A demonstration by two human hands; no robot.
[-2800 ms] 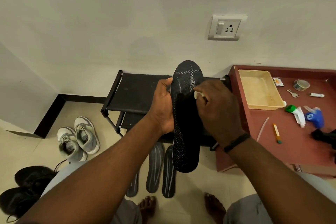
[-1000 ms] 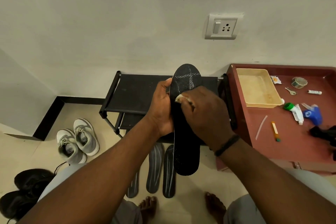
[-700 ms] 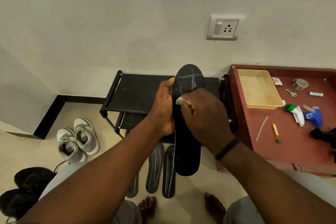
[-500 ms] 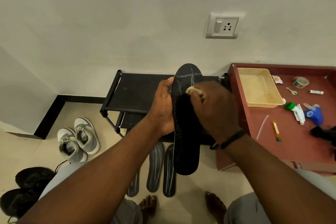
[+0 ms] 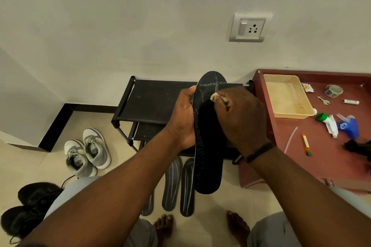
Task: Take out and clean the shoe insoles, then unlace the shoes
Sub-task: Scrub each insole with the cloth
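Note:
My left hand point(image 5: 185, 118) grips the left edge of a black insole point(image 5: 208, 158) held upright, toe end up, in front of the shoe rack. My right hand point(image 5: 241, 118) pinches a small whitish wipe point(image 5: 215, 97) and presses it on the insole's upper part. Three dark insoles point(image 5: 176, 186) lie side by side on the floor below. A pair of grey sneakers point(image 5: 86, 152) stands on the floor at the left. A pair of black shoes point(image 5: 26, 210) sits at the bottom left, partly cut off by the frame edge.
A black shoe rack point(image 5: 152, 102) stands against the wall. To the right, a low red table point(image 5: 329, 146) carries a beige tray point(image 5: 287, 96), a blue spray head point(image 5: 349, 128), a white tube point(image 5: 329, 123), keys, tape and a pen. My bare feet point(image 5: 164, 226) rest on the tiled floor.
My right hand has rubbed the wipe back and forth over the insole's upper part, ending a little higher toward the toe. My left hand kept its grip.

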